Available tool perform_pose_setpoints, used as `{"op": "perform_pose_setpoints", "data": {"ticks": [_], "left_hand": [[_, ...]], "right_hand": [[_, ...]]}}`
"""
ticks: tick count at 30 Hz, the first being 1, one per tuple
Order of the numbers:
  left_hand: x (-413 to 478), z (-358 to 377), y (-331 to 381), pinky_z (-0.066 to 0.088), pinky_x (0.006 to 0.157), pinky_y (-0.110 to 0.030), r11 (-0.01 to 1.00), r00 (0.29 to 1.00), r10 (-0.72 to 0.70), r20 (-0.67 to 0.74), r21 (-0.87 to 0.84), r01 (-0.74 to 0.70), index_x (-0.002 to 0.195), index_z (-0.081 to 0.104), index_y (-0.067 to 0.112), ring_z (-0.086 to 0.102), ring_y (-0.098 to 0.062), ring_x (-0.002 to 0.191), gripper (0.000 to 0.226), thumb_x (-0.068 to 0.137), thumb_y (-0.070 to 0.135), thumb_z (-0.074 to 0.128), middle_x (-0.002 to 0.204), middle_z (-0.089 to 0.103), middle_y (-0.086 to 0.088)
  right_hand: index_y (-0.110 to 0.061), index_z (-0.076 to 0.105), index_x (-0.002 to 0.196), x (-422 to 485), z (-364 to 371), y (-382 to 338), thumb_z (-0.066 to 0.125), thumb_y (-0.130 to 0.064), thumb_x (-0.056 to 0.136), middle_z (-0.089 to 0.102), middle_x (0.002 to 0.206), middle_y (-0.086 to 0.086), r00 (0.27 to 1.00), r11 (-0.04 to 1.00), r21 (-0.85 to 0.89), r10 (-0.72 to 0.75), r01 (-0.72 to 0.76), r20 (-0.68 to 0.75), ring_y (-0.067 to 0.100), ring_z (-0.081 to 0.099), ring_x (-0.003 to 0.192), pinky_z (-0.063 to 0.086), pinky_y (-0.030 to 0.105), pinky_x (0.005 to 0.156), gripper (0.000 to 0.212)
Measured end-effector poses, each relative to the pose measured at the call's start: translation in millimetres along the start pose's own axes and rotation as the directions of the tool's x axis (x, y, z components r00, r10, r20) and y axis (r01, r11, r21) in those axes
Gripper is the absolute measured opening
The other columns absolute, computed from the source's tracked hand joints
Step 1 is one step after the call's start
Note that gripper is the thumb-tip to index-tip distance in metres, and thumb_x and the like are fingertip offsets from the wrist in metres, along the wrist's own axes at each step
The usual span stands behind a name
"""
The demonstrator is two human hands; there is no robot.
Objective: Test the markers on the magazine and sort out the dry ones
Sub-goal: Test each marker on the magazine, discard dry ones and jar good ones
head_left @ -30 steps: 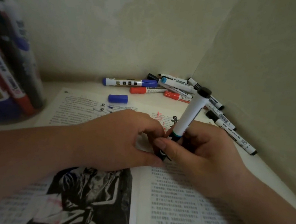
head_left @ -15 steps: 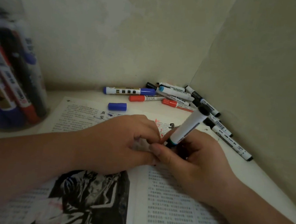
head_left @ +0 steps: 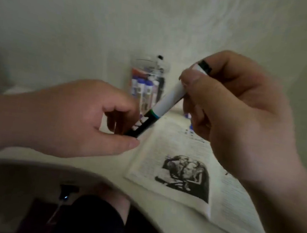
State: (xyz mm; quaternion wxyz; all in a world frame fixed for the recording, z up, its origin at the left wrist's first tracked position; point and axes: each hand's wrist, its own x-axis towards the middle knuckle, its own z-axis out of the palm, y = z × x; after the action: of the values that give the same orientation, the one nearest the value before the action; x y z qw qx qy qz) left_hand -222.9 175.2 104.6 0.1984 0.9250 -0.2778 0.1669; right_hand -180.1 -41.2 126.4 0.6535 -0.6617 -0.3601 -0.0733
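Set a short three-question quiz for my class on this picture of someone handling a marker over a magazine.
1. True or false: the right hand grips the marker by its white barrel.
2. What stands behind the two hands? A. a clear jar of markers; B. a pile of books; C. a mug.
3. Fill the gap: the left hand pinches the marker's black ___.
Key: 1 true; 2 A; 3 cap.
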Motion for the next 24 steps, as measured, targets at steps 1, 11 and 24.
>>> {"op": "perform_pose_setpoints", "data": {"ticks": [1, 11, 24], "left_hand": [[-33.8, -14.9, -1.0, 0.047, 0.058, -0.021, 0.997, 0.998, -0.062, -0.004, 0.052, 0.062, 0.081, 0.058, 0.034, 0.063, -0.003, 0.069, 0.026, 0.077, 0.06, 0.064, 0.074, 0.063, 0.015], [-401.7, -104.5, -11.8, 0.051, 0.066, -0.02, 0.601, 0.615, -0.789, 0.009, 0.222, 0.768, 0.095, 0.063, 0.041, 0.063, 0.003, 0.08, 0.041, 0.079, 0.077, 0.05, 0.085, 0.064, 0.022], [-653.0, -69.2, 29.7, 0.06, 0.08, -0.04, -0.028, -0.051, -0.982, -0.183, -0.124, 0.992, 0.113, 0.068, 0.045, 0.07, -0.001, 0.085, 0.022, 0.094, 0.046, 0.056, 0.102, 0.072, 0.022]], "right_hand": [[-0.004, 0.062, 0.073, -1.4, 28.6, -3.9, 0.066, -0.014, 0.085, 0.051, 0.053, 0.017, 0.996, 1.0, 0.017, 0.017, -0.018, 0.082, 0.015, 0.041, 0.042, 0.031, 0.018, 0.042, 0.016], [-0.02, 0.065, 0.077, -56.5, 340.5, -16.4, 0.073, -0.021, 0.078, 0.073, 0.067, 0.0, 0.677, 0.976, -0.209, 0.118, 0.054, 0.727, 0.016, 0.069, 0.06, 0.059, 0.04, 0.062, 0.008], [-0.03, 0.06, 0.117, -150.7, 517.9, 38.1, 0.072, -0.037, 0.09, 0.067, 0.091, -0.01, 0.43, 0.879, -0.433, 0.319, 0.199, 0.845, 0.004, 0.064, 0.075, 0.05, 0.015, 0.057, 0.03]]}}
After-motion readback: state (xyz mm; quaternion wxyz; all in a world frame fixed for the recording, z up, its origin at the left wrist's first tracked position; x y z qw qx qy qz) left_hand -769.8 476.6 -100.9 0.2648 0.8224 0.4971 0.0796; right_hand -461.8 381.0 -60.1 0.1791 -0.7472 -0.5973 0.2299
